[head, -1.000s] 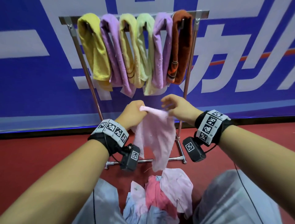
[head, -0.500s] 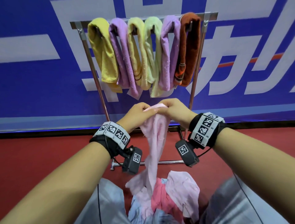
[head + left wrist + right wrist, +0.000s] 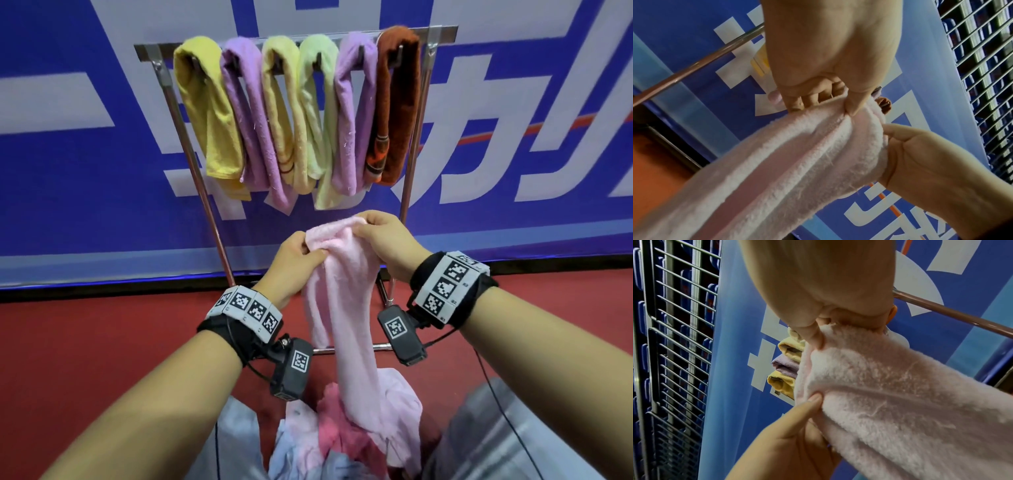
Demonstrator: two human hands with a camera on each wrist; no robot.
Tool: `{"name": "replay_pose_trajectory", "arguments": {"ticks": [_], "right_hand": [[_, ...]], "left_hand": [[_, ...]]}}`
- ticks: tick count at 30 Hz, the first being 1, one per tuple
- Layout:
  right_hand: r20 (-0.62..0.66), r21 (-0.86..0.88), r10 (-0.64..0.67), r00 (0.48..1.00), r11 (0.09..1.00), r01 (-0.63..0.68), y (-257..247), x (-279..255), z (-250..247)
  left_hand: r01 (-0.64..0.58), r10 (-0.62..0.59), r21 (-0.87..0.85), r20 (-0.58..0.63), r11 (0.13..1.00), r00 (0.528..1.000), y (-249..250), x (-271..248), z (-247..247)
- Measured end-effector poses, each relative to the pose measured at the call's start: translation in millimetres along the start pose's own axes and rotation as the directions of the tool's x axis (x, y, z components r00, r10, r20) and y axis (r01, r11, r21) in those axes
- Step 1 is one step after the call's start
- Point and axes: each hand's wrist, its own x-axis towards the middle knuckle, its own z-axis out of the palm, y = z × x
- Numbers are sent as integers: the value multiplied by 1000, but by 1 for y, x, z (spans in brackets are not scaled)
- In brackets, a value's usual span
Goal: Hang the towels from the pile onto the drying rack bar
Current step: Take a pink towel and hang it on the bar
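- The left hand [image 3: 296, 260] pinches the top edge of a pale pink towel [image 3: 346, 308], thumb in front and fingers curled behind the cloth.
- The right hand [image 3: 383, 240] grips the same bunched top edge just to the right, fingers wrapped over the fold; the two hands are close together, nearly touching.
- The pale pink towel hangs down from both hands in long folds, its lower end reaching the pile [image 3: 342, 442] of pink, white and light blue cloths at the near edge of the view.
- The held towel is in front of and below the drying rack bar [image 3: 442, 32], apart from it.
- Six towels are draped over the bar side by side: from left, a yellow towel [image 3: 209, 113], a purple towel [image 3: 251, 116], a second yellow one, a light green towel [image 3: 317, 109], a second purple one, and a brown towel [image 3: 399, 102] at the right end.
- The rack stands on a red floor [image 3: 85, 342] before a blue banner [image 3: 68, 188] with large white characters.
- In the wrist views a wire grid [image 3: 680, 337] shows to the side.
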Motion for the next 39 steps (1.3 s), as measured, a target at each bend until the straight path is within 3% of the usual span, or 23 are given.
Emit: {"name": "replay_pose_trajectory", "arguments": {"ticks": [6,8,11,16,20,25,29,36,39], "right_hand": [[211,-37,-55,976,997,64,0,-7,0],[223,-121,-68,973,988,96,1,-6,1],[188,-155,-119,975,977,149,2,-3,0],[138,-21,-187,973,981,192,-4,1,2],[91,93,-172,981,982,164,-13,2,2],[62,208,-161,985,967,145,-23,1,-2],[3,212,-168,986,964,163,-29,-1,-10],[-69,245,-193,979,948,204,-32,-8,-26],[-144,229,-179,973,951,209,-29,-10,-35]], "left_hand": [[-74,70,123,32,990,997,4,2,14],[-91,86,133,43,987,995,2,2,17],[-92,87,149,41,985,995,0,4,15],[-85,83,143,19,986,996,-2,7,10],[8,-17,104,77,995,997,-9,8,5],[44,-70,183,139,982,988,-25,2,-3],[75,-92,181,91,981,992,-38,5,-8],[54,-67,386,22,921,997,-63,7,-30],[71,-61,352,-38,933,997,-67,8,-39]]}}
